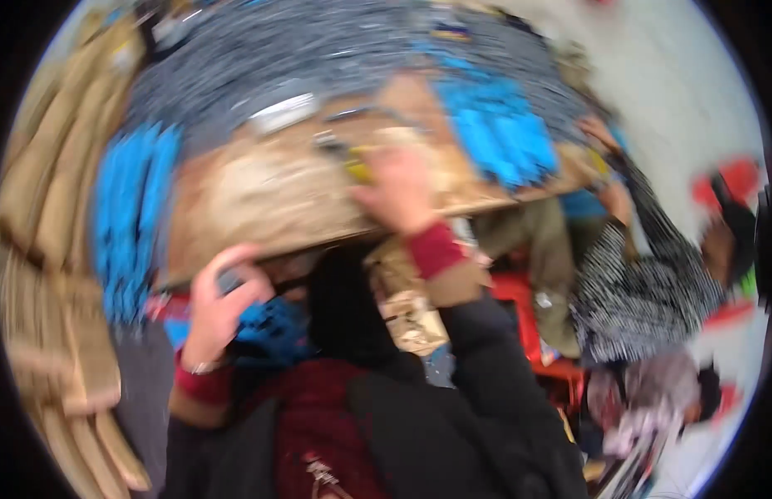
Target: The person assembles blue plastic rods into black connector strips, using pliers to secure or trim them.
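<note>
Yellow-handled tool [358,169] sits on the worktable [261,195], right at the right hand [398,187]; fingers bent over it, too blurred to tell a firm grip. Left hand [224,291] curls near the table edge around a seeming small dark object [229,281], hold unclear. Blue bundles [494,133] look sorted; grey pile [319,62] seems left over; exact progress unclear.

A black jacket [510,391] covers a maroon top [319,407] bearing a pale print [321,474].
</note>
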### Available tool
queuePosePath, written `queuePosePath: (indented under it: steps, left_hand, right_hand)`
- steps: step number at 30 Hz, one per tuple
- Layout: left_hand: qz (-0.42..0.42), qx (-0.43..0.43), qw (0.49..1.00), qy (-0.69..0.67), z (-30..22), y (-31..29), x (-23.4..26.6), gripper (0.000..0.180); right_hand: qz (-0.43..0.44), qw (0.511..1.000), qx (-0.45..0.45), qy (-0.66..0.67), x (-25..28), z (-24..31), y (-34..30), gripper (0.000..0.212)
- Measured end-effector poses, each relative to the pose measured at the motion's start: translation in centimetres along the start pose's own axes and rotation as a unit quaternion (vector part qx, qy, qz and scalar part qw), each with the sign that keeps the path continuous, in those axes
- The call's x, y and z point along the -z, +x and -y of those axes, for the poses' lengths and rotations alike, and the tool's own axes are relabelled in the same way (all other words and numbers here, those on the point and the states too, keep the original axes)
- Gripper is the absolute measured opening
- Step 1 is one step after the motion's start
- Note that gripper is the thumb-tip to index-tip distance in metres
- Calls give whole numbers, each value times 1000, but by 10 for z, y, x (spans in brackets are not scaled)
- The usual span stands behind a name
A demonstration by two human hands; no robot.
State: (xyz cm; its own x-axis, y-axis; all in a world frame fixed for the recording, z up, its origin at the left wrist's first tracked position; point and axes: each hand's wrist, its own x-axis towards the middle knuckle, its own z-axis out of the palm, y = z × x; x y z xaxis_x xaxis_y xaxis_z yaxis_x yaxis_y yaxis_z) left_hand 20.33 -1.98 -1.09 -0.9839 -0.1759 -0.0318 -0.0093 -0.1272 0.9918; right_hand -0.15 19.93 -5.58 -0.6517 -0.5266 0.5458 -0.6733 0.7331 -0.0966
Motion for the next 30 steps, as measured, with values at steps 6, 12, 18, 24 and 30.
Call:
queuePosePath:
  steps: [6,12,18,24,30]
  left_hand:
    - [47,-23,999,-1,0,-2,-1,25]
    - [9,-17,1000,-9,8,-6,3,9]
    - [86,-68,991,70,2,4,2,20]
    - [69,-25,995,65,3,-14,19,38]
    - [67,7,995,68,4,-13,17,44]
  right_hand:
    - [-39,998,-50,-5,-8,-3,14,37]
    - [-93,924,-84,362,8,7,3,45]
    - [273,512,-273,768,81,92,-66,75]
    - [56,955,75,280,62,118,-75,64]
    - [-30,970,216,105,68,104,-50,48]
